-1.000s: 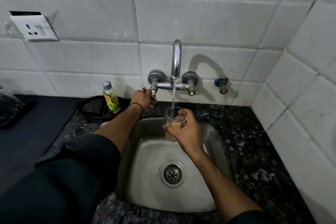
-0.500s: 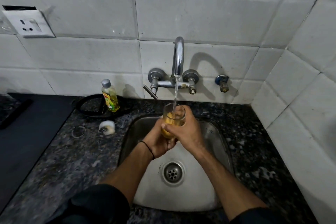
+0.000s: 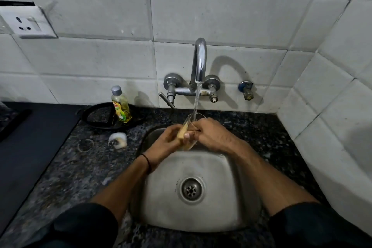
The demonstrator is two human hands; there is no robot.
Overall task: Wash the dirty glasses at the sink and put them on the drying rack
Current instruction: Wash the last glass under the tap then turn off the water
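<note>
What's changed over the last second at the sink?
The left hand left the tap lever, came down to the glass and now grips it together with the right hand. Unchanged: the right hand's hold on the glass, water running from the spout, the dish soap bottle.

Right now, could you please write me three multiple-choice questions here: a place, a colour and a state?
1. Where does the soap bottle stand? A) in the sink B) left of the tap C) right of the tap
2. What colour is the bottle's cap? A) red B) grey C) blue
3. What is the tap doing? A) shut off B) dripping onto the counter C) running into the glass
Answers: 1 B: the bottle shows on the tap's left. 2 B: the cap is plain grey. 3 C: water streams into the glass that the left hand and right hand hold.
</note>
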